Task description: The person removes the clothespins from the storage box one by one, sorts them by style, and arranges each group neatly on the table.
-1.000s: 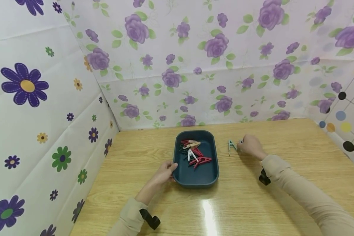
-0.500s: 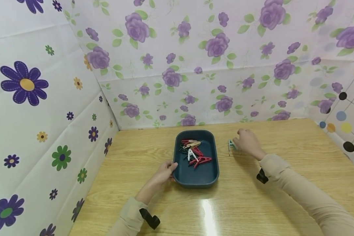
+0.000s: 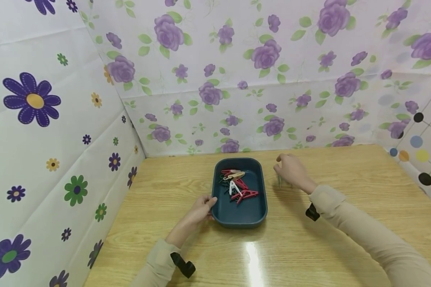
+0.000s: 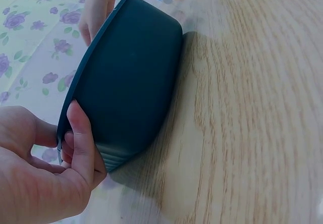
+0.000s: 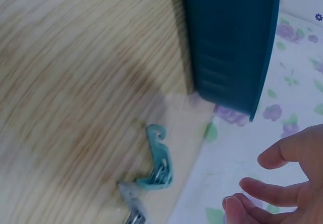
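While the left hand grips the near-left rim of the dark teal tray, the right hand hovers above the table just right of it. Left grip: firm-looking pinch, thumb over the rim, fingers bent against the outer wall, with one fingertip plainly touching the wall in the left wrist view. Right grip: holding nothing, fingers loosely bent, thumb and index well parted, a clear gap between them in the right wrist view. Under the right hand lie two clips on the wood: a teal clip with a hooked end, and a greyish clip just beside it, partly cut off by the frame edge. From the head view the right hand hides most of both; only thin bits show below the fingers. Tray sits flat, clips piled towards its far and middle part: a white clip, a red clip just right of it, a beige clip farther back, plus some dark green ones too tangled to count. Near end of the tray floor is bare. Behind the table, a floral sheet with purple roses.
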The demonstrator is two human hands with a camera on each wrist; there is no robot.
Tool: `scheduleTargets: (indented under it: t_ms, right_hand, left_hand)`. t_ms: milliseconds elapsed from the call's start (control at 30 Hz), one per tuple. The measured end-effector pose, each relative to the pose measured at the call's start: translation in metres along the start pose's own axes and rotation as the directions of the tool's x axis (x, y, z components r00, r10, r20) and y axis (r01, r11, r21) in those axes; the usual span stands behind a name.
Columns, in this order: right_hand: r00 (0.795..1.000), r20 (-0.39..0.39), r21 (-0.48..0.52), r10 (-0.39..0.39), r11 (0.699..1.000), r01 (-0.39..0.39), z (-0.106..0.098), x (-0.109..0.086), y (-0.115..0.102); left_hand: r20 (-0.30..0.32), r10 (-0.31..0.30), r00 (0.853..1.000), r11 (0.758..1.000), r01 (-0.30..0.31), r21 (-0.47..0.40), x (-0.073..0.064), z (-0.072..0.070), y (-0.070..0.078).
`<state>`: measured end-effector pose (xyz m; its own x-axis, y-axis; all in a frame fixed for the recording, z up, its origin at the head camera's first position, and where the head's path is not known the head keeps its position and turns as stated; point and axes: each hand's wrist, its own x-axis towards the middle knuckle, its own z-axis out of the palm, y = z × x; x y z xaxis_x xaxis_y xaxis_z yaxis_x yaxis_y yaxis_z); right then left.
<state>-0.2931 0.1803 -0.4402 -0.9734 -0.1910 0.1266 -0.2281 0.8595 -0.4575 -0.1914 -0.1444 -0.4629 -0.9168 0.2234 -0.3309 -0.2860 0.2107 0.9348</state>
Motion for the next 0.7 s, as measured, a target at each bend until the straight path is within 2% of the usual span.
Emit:
scheduleTargets:
  t_ms: [133, 200, 400, 567, 700]
  right_hand:
    - [1.0, 0.004, 0.003, -0.013, 1.0, 0.013, -0.001, 0.002, -0.01]
    - [1.0, 0.007, 0.002, -0.024, 1.0, 0.024, -0.001, 0.002, -0.015]
    - [0.996, 0.006, 0.005, -0.089, 0.996, 0.089, 0.003, 0.006, -0.032]
    - [0.986, 0.069, -0.005, -0.151, 0.988, 0.151, 0.007, 0.012, -0.05]
    - [0.966, 0.167, -0.013, -0.196, 0.979, 0.201, 0.01, 0.022, -0.065]
  left_hand:
    - [-0.001, 0.005, 1.0, 1.0, -0.005, 0.003, 0.0, 0.0, -0.001]
    - [-0.006, 0.006, 1.0, 1.0, -0.006, 0.005, 0.006, -0.001, -0.007]
    - [-0.012, 0.016, 1.0, 1.0, -0.016, 0.011, 0.006, -0.001, -0.01]
    - [-0.016, 0.019, 1.0, 1.0, -0.019, -0.011, 0.008, -0.001, -0.013]
    - [-0.02, 0.016, 1.0, 1.0, -0.017, -0.024, 0.009, 0.0, -0.012]
